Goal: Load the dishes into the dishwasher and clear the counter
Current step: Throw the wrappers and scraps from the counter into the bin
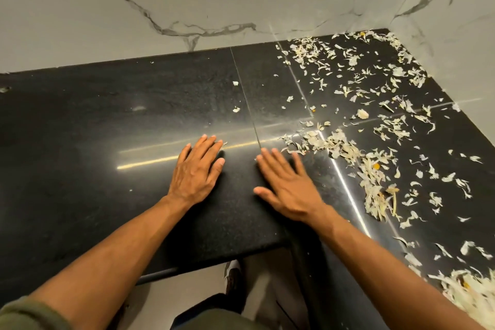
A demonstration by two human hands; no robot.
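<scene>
A black stone counter (107, 128) fills the view. Pale vegetable peelings (375, 174) lie scattered over its right part, heaped in a ridge just right of my hands and piled thickly at the lower right corner (466, 292). My left hand (197, 169) lies flat on the counter, fingers straight and together. Beside it my right hand (286, 185) also rests flat with fingers spread, its fingertips close to the edge of the peelings. Neither hand holds anything. No dishes or dishwasher are in view.
A marble-patterned wall (187, 8) backs the counter and turns the corner at the right (455, 48). The counter's front edge (214, 260) runs below my wrists, with floor and a shoe (233, 276) beneath. A few stray peelings (235, 96) lie mid-counter.
</scene>
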